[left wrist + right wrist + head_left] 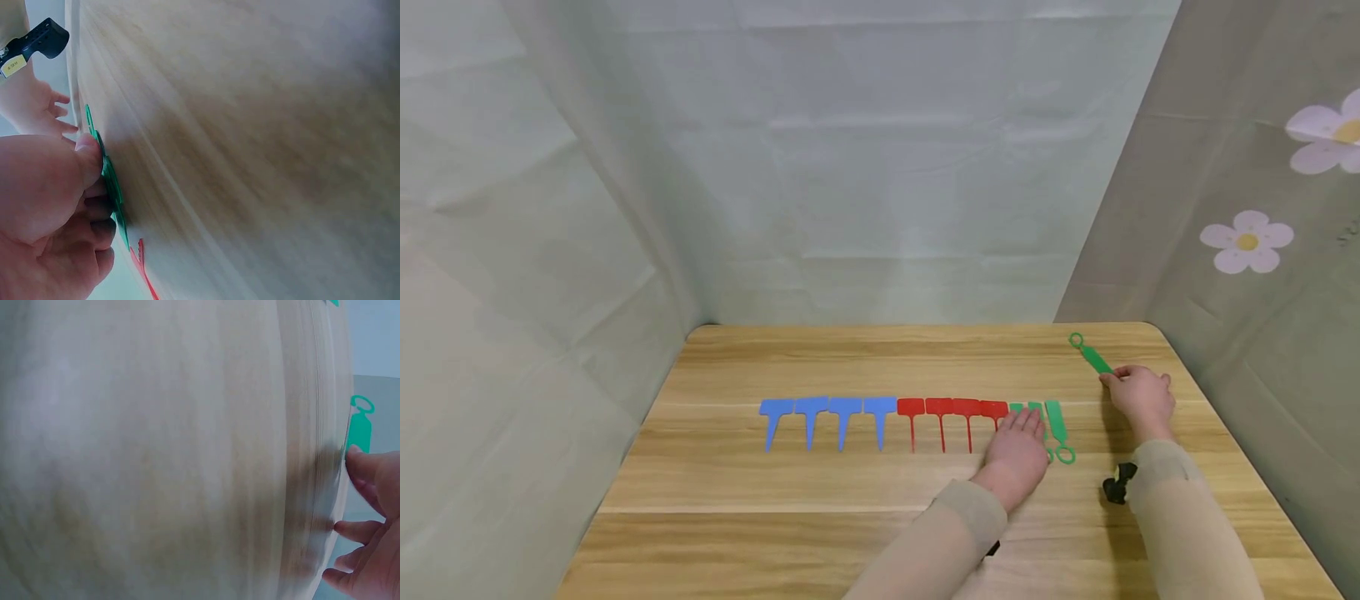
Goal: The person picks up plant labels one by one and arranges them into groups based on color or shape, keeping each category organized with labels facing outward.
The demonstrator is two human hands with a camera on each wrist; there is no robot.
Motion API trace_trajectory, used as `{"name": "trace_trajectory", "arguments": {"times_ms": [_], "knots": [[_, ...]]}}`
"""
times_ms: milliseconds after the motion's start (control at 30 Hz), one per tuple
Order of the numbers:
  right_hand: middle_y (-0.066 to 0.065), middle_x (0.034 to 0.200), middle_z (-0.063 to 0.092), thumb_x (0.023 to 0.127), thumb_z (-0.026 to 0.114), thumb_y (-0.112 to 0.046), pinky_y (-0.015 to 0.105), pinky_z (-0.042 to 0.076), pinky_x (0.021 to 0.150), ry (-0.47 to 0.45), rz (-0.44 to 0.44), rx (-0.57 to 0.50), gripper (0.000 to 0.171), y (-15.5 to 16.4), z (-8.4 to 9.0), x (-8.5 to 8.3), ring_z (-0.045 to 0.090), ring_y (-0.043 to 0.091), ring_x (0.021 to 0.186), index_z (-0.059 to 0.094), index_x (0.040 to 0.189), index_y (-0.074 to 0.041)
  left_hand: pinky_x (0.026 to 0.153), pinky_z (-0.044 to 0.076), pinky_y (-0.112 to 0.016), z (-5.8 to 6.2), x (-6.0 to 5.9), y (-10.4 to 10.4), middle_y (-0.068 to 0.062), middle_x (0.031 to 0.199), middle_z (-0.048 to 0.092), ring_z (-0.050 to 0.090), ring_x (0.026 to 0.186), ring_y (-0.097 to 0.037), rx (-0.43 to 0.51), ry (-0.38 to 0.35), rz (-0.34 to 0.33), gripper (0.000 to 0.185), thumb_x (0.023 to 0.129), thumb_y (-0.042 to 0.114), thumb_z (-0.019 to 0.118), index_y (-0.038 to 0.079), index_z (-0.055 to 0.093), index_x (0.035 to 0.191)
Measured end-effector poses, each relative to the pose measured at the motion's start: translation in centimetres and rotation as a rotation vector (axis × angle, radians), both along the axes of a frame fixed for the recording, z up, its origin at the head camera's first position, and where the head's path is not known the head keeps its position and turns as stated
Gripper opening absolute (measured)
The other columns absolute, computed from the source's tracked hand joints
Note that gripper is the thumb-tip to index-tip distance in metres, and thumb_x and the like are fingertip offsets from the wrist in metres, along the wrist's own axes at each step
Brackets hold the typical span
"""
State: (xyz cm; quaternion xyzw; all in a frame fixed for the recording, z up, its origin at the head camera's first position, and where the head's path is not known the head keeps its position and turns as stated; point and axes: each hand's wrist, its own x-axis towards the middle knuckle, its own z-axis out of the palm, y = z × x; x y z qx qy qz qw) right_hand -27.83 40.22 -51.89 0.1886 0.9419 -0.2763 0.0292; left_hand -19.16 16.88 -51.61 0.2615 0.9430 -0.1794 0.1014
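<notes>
Several blue T-shaped tags (827, 410), several red tags (951, 407) and a few green loop tags (1057, 421) lie in one row across the wooden table (820, 492). My left hand (1022, 429) rests flat on the green end of the row, covering part of it. In the left wrist view its fingertips (94, 150) press a green tag (112, 184) beside a red tag (142, 262). A loose green tag (1092, 357) lies slanted at the far right. My right hand (1123, 382) touches its near end; the thumb (359, 465) sits just below this tag (359, 428).
Pale cloth walls (880, 167) enclose the table on three sides, the right wall (1247, 242) printed with flowers. A black wrist camera (1118, 483) sits on my right forearm. The table's right edge runs close to the loose tag.
</notes>
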Motion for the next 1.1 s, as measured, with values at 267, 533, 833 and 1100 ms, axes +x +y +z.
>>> {"name": "trace_trajectory", "arguments": {"times_ms": [267, 533, 833, 1100], "knots": [[0.037, 0.149, 0.05, 0.114, 0.043, -0.043, 0.065, 0.039, 0.11, 0.253, -0.075, -0.181, 0.059, 0.2, 0.7, 0.0, 0.044, 0.056, 0.138, 0.059, 0.14, 0.008, 0.128, 0.013, -0.022, -0.2, -0.1, 0.1, 0.02, 0.175, 0.018, 0.014, 0.161, -0.003, -0.002, -0.011, 0.003, 0.06, 0.115, 0.056, 0.031, 0.036, 0.025, 0.17], [0.028, 0.163, 0.043, 0.111, 0.053, -0.05, 0.07, 0.033, 0.116, 0.342, 0.034, -0.34, 0.066, 1.4, 2.7, 1.3, 0.031, 0.054, 0.152, 0.061, 0.127, 0.013, 0.128, 0.014, -0.023, -0.1, -0.2, 0.0, 0.019, 0.175, 0.02, 0.015, 0.161, -0.004, 0.021, -0.008, 0.006, 0.059, 0.114, 0.056, 0.032, 0.035, 0.028, 0.17], [0.035, 0.164, 0.034, 0.112, 0.059, -0.04, 0.076, 0.031, 0.114, 0.112, 0.417, -0.3, 0.055, 3.4, 3.3, 2.2, 0.026, 0.062, 0.151, 0.07, 0.123, 0.013, 0.128, 0.015, -0.023, 0.0, -0.2, 0.0, 0.02, 0.174, 0.022, 0.016, 0.16, -0.003, 0.025, -0.009, 0.01, 0.059, 0.114, 0.056, 0.034, 0.036, 0.03, 0.169], [0.043, 0.162, 0.028, 0.107, 0.068, -0.03, 0.084, 0.005, 0.116, 0.003, 0.586, -0.244, 0.042, 2.5, 2.9, 1.6, 0.0, 0.073, 0.149, 0.075, 0.12, 0.009, 0.128, 0.015, -0.023, 0.4, 0.2, -0.1, 0.02, 0.174, 0.021, 0.016, 0.16, -0.003, 0.012, -0.008, 0.004, 0.063, 0.112, 0.061, 0.033, 0.035, 0.028, 0.169]]}}
